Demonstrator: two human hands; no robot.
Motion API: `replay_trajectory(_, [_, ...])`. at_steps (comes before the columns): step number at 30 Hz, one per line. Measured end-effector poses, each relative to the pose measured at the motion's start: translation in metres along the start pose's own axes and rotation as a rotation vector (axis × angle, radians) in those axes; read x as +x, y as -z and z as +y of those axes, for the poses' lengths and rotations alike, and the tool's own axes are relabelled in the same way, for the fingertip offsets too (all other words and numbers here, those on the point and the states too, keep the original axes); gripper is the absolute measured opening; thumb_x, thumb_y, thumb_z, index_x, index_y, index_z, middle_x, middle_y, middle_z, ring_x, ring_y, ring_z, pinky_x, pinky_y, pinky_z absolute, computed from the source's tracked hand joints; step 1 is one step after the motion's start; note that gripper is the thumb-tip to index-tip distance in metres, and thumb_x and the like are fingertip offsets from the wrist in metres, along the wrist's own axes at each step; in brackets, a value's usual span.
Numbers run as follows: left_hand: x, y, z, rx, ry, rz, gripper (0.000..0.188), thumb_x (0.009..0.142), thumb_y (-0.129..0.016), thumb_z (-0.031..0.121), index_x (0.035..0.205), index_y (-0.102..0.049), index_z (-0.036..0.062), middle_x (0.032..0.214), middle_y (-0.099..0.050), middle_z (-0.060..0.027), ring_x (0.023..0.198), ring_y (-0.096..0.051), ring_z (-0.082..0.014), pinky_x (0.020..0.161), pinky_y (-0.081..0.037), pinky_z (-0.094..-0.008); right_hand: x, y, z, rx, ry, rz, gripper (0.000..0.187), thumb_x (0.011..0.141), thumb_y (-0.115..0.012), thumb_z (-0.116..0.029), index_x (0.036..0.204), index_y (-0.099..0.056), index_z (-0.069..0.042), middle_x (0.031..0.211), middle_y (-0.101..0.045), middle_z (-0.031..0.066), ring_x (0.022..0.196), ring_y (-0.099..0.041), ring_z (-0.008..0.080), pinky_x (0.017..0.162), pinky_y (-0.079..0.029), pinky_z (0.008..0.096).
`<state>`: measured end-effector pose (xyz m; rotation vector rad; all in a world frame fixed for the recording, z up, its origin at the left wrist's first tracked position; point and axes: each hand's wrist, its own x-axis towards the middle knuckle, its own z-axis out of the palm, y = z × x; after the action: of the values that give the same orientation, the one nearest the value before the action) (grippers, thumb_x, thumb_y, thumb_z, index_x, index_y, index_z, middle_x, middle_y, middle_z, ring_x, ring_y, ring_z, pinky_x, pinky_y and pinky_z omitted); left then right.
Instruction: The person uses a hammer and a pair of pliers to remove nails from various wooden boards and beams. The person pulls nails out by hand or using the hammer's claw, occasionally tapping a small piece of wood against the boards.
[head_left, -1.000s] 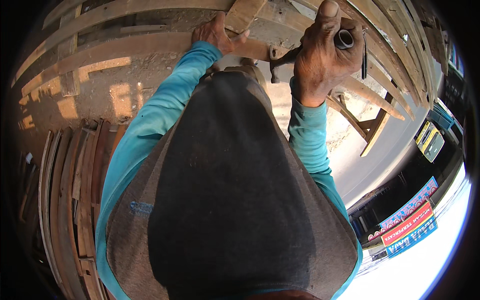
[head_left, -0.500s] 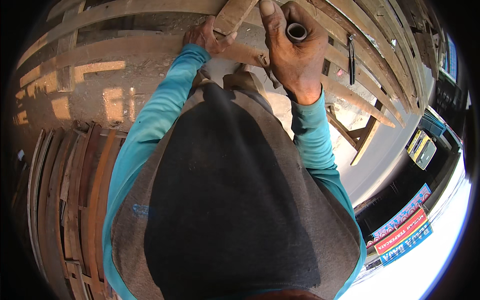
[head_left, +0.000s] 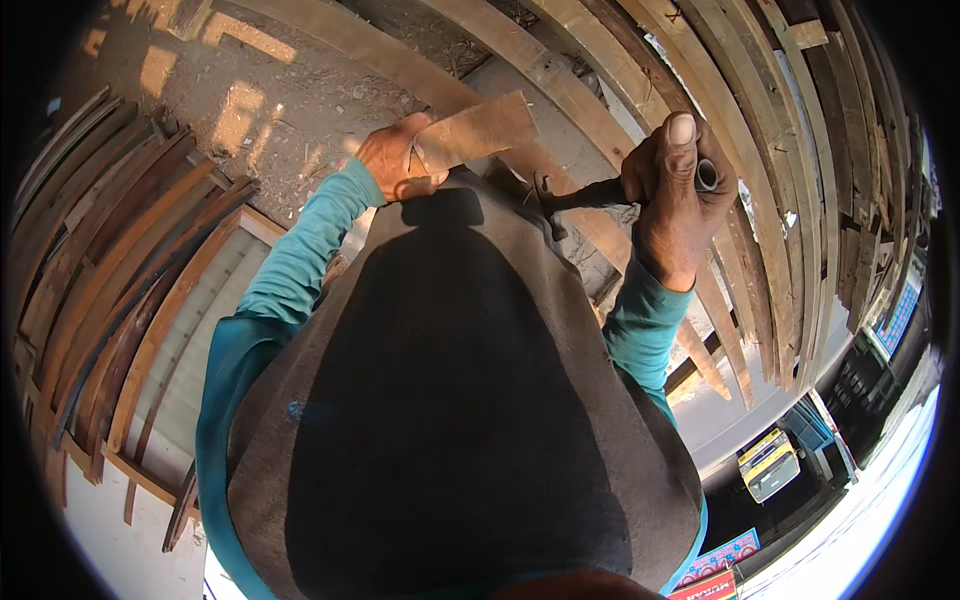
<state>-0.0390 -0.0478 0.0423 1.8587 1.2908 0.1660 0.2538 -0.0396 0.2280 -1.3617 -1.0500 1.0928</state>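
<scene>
Board (head_left: pixel 476 132), short and flat, with dry brown grain and squared edges, is pinched at its near end by the left hand (head_left: pixel 400 160), the fingers curled round it. It is held out ahead of the torso, over a long plank (head_left: pixel 562 190) that slants across; whether the two touch I cannot tell. The right hand (head_left: pixel 685 190) is a closed fist round a hammer (head_left: pixel 590 195), thumb laid along the top; the shaft is dark, its butt a hollow round tube, and the dull metal head hangs near the same plank. Soft teal sleeves (head_left: pixel 290 265) and a brown shirt (head_left: pixel 650 470), with a broad black shadow down its front, fill the middle. Rough timbers (head_left: pixel 740 130) lie in rows at upper right, bowed by the lens. Darker strips (head_left: pixel 110 290) are stacked at left, beside a pale, smooth panel (head_left: pixel 195 340) in a wooden frame. The ground (head_left: pixel 330 95) is dusty, chip-strewn and sun-patched; beyond run a grey road (head_left: pixel 740 425), a yellow truck (head_left: pixel 768 466) and a red sign (head_left: pixel 708 586).
</scene>
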Motion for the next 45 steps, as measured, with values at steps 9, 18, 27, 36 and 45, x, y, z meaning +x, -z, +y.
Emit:
replay_trajectory(9, [-0.01, -0.122, 0.047, -0.07, 0.28, 0.16, 0.064, 0.074, -0.079, 0.039, 0.123, -0.056, 0.0042, 0.107, -0.069, -0.024, 0.101, -0.068, -0.0436, 0.086, -0.055, -0.0482, 0.036, 0.009, -0.024, -0.018, 0.107, -0.45, 0.043, 0.099, -0.071, -0.038, 0.072, -0.055, -0.008, 0.058, -0.053, -0.002, 0.049, -0.05, 0.0068, 0.046, -0.036, 0.0238])
replay_trajectory(18, [-0.005, -0.122, 0.062, -0.131, 0.412, 0.064, 0.078, 0.074, -0.074, 0.049, 0.131, -0.051, 0.0007, 0.109, -0.07, -0.027, 0.103, -0.068, -0.0444, 0.09, -0.055, -0.0505, 0.091, -0.135, -0.001, -0.148, -0.085, -0.715, 0.048, 0.099, -0.07, -0.041, 0.068, -0.051, -0.009, 0.056, -0.043, -0.0037, 0.051, -0.037, 0.0062, 0.046, -0.029, 0.0276])
replay_trajectory(27, [-0.008, -0.131, 0.057, -0.182, 0.353, 0.122, 0.074, 0.077, -0.075, 0.05, 0.128, -0.052, 0.002, 0.11, -0.069, -0.0254, 0.1, -0.069, -0.0436, 0.087, -0.055, -0.0502, 0.141, -0.269, 0.116, -0.502, -0.031, -0.83, 0.047, 0.097, -0.071, -0.04, 0.069, -0.057, -0.004, 0.059, -0.051, 0.0059, 0.053, -0.045, 0.0179, 0.052, -0.038, 0.0406])
replay_trajectory(36, [-0.009, -0.142, 0.052, -0.249, 0.314, 0.202, 0.068, 0.079, -0.072, 0.052, 0.127, -0.054, 0.0067, 0.111, -0.066, -0.0236, 0.103, -0.068, -0.0419, 0.083, -0.056, -0.0516, 0.137, -0.276, 0.108, -0.441, -0.035, -0.758, 0.043, 0.094, -0.073, -0.041, 0.071, -0.057, -0.009, 0.063, -0.049, 0.0009, 0.055, -0.045, 0.0136, 0.051, -0.037, 0.0347])
replay_trajectory(45, [-0.009, -0.145, 0.046, -0.492, 0.405, 0.308, 0.109, 0.076, -0.073, 0.072, 0.149, -0.041, -0.0025, 0.127, -0.063, -0.0302, 0.119, -0.063, -0.0431, 0.106, -0.05, -0.0497, 0.098, -0.204, 0.039, -0.235, 0.064, -0.664, 0.048, 0.092, -0.075, -0.05, 0.07, -0.045, -0.019, 0.06, -0.036, -0.005, 0.052, -0.036, 0.0083, 0.05, -0.032, 0.0283])
